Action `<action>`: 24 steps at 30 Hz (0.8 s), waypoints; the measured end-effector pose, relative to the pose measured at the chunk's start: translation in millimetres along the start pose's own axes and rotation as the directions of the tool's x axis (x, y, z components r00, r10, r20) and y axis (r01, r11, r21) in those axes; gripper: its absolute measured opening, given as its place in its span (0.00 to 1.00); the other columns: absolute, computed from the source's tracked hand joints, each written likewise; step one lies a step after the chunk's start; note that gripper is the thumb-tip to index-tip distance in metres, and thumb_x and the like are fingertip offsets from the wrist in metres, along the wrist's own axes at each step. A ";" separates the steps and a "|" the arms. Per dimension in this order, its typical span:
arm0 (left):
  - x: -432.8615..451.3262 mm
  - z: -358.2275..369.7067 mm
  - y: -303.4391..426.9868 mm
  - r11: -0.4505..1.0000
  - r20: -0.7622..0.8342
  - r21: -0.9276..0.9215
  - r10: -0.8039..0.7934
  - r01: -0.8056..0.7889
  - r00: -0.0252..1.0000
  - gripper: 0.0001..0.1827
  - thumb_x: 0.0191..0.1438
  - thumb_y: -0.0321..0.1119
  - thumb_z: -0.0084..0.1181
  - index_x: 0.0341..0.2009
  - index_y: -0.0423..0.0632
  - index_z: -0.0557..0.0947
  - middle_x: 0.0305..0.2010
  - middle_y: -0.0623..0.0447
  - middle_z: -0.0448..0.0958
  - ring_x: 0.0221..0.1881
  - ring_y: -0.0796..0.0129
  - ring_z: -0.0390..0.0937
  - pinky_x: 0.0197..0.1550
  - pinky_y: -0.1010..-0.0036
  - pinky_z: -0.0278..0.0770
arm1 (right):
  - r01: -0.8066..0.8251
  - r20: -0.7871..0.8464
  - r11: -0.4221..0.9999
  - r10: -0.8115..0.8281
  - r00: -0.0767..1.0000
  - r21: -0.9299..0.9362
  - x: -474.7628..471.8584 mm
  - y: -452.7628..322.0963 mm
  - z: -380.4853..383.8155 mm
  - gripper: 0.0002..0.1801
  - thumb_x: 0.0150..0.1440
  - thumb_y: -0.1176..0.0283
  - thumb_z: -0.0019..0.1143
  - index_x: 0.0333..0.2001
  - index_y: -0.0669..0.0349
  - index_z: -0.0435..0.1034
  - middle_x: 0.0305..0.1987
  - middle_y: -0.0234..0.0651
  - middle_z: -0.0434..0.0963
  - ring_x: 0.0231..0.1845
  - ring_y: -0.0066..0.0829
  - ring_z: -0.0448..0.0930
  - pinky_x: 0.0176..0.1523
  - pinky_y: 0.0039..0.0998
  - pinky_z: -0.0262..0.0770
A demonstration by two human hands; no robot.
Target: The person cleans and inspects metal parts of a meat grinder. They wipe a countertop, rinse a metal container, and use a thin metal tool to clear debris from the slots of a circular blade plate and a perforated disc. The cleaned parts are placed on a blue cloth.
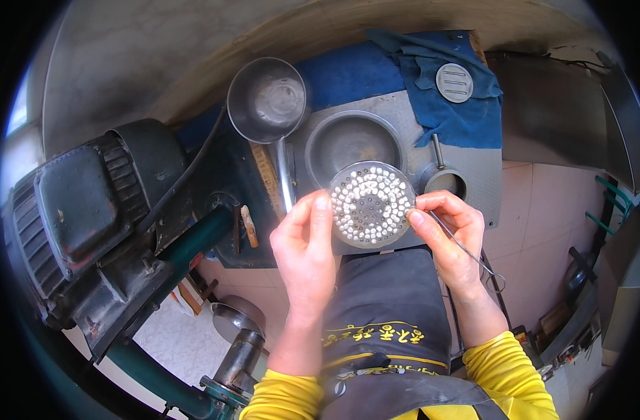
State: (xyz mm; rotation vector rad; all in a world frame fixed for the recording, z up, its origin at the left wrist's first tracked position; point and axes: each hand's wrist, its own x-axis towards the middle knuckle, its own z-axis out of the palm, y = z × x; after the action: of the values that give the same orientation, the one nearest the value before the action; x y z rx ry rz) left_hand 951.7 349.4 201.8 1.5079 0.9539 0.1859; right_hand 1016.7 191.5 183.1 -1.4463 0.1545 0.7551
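Observation:
Between my two hands, a round perforated metal plate is held up with its face towards me. White paste-like plugs fill many of its holes, while those around the centre look dark. My left hand pinches the plate's left edge between thumb and fingers. At the right edge, the thumb and finger of my right hand grip a thin metal wire tool that ends in a loop. Its tip is hidden by the fingers and plate. Behind the plate, a wide metal bowl rests on the metal-topped bench.
A deep long-handled metal pan stands back left. To the right are a small metal cylinder with a handle and a slotted disc on a blue cloth. A large electric motor and green pipe occupy the left.

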 end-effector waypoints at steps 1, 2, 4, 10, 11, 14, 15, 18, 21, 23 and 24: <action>0.0 0.7 0.2 1.000 0.005 -0.010 0.002 -0.002 1.000 0.11 0.61 0.29 0.52 0.42 0.33 0.80 0.36 0.53 0.80 0.38 0.76 0.73 0.44 0.79 0.71 | -0.004 0.000 1.000 0.004 1.000 0.008 0.1 0.4 -0.2 0.06 0.53 0.77 0.60 0.34 0.68 0.74 0.32 0.30 0.78 0.36 0.16 0.72 0.45 0.20 0.68; 0.0 1.9 0.7 1.000 0.003 -0.013 0.005 -0.005 1.000 0.11 0.61 0.28 0.52 0.43 0.33 0.79 0.36 0.52 0.80 0.38 0.76 0.74 0.44 0.79 0.71 | -0.008 -0.003 1.000 0.008 1.000 0.005 0.3 0.6 -0.2 0.06 0.53 0.77 0.60 0.34 0.68 0.74 0.32 0.30 0.78 0.36 0.16 0.72 0.44 0.20 0.68; -0.1 4.5 2.7 1.000 0.018 -0.002 -0.008 0.008 1.000 0.12 0.59 0.28 0.55 0.44 0.33 0.78 0.36 0.51 0.80 0.40 0.75 0.75 0.44 0.79 0.72 | -0.018 -0.023 1.000 0.018 1.000 -0.007 0.6 1.3 0.0 0.06 0.53 0.76 0.61 0.34 0.68 0.74 0.31 0.29 0.78 0.36 0.16 0.72 0.44 0.20 0.68; 3.7 19.0 4.3 0.997 0.099 0.070 0.026 -0.033 0.995 0.32 0.42 0.29 0.73 0.49 0.39 0.69 0.42 0.48 0.77 0.42 0.70 0.77 0.44 0.75 0.75 | 0.246 0.008 0.933 -0.253 0.967 -0.261 2.5 2.9 4.1 0.06 0.48 0.78 0.63 0.31 0.64 0.74 0.25 0.32 0.76 0.30 0.22 0.74 0.39 0.24 0.69; 4.4 20.8 4.2 0.995 0.106 0.077 0.058 -0.066 0.993 0.32 0.42 0.29 0.73 0.49 0.39 0.69 0.42 0.48 0.77 0.42 0.70 0.77 0.44 0.75 0.76 | 0.307 0.033 0.899 -0.313 0.949 -0.313 3.1 2.9 4.7 0.06 0.47 0.79 0.63 0.31 0.64 0.74 0.25 0.32 0.76 0.29 0.24 0.74 0.39 0.25 0.69; 6.5 22.6 5.2 0.994 0.099 0.076 0.071 -0.079 0.992 0.29 0.42 0.29 0.73 0.46 0.39 0.70 0.41 0.48 0.78 0.42 0.70 0.78 0.44 0.76 0.76 | 0.457 0.095 0.767 -0.468 0.879 -0.450 5.4 2.8 6.4 0.07 0.45 0.79 0.64 0.30 0.62 0.74 0.24 0.33 0.75 0.27 0.31 0.74 0.39 0.29 0.70; 8.3 21.7 5.9 0.996 0.093 0.079 0.034 -0.042 0.995 0.28 0.42 0.29 0.73 0.45 0.39 0.70 0.40 0.48 0.78 0.41 0.70 0.78 0.43 0.76 0.76 | 0.454 0.090 0.779 -0.464 0.881 -0.432 5.8 2.7 6.7 0.07 0.45 0.79 0.64 0.30 0.62 0.74 0.24 0.33 0.75 0.27 0.30 0.74 0.38 0.29 0.70; 13.2 19.0 7.8 0.997 0.085 0.069 -0.028 0.022 0.996 0.25 0.44 0.29 0.72 0.44 0.38 0.72 0.38 0.48 0.80 0.40 0.71 0.79 0.42 0.77 0.76 | 0.400 0.060 0.830 -0.410 0.910 -0.389 6.9 2.9 6.9 0.07 0.46 0.79 0.64 0.30 0.62 0.74 0.24 0.32 0.76 0.27 0.28 0.74 0.38 0.27 0.70; 13.9 18.5 9.5 0.997 0.068 0.067 -0.052 0.048 0.996 0.23 0.46 0.29 0.70 0.43 0.38 0.73 0.37 0.48 0.81 0.39 0.72 0.79 0.42 0.78 0.76 | 0.325 0.045 0.889 -0.328 0.944 -0.324 8.4 3.5 6.0 0.06 0.47 0.79 0.64 0.30 0.63 0.74 0.25 0.32 0.76 0.27 0.25 0.74 0.37 0.25 0.70; 14.2 18.6 10.2 0.995 0.050 0.073 -0.067 0.063 0.997 0.21 0.48 0.29 0.69 0.44 0.37 0.73 0.37 0.48 0.81 0.39 0.72 0.79 0.42 0.78 0.76 | 0.280 0.041 0.919 -0.280 0.959 -0.277 10.0 3.9 5.6 0.06 0.48 0.78 0.64 0.31 0.64 0.74 0.25 0.32 0.77 0.28 0.22 0.75 0.37 0.23 0.70; 14.8 18.5 10.3 0.995 0.043 0.077 -0.069 0.066 0.997 0.21 0.48 0.28 0.68 0.44 0.37 0.74 0.37 0.48 0.81 0.39 0.72 0.79 0.42 0.79 0.76 | 0.247 0.030 0.938 -0.248 0.968 -0.241 10.8 4.1 5.7 0.05 0.48 0.78 0.63 0.31 0.64 0.74 0.25 0.32 0.77 0.28 0.21 0.75 0.37 0.23 0.70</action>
State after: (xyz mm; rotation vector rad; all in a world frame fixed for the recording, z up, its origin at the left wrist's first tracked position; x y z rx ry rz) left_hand 977.4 346.4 200.9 1.5398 0.9829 0.0670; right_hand 1020.8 200.5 174.9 -1.6622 -0.1238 0.5798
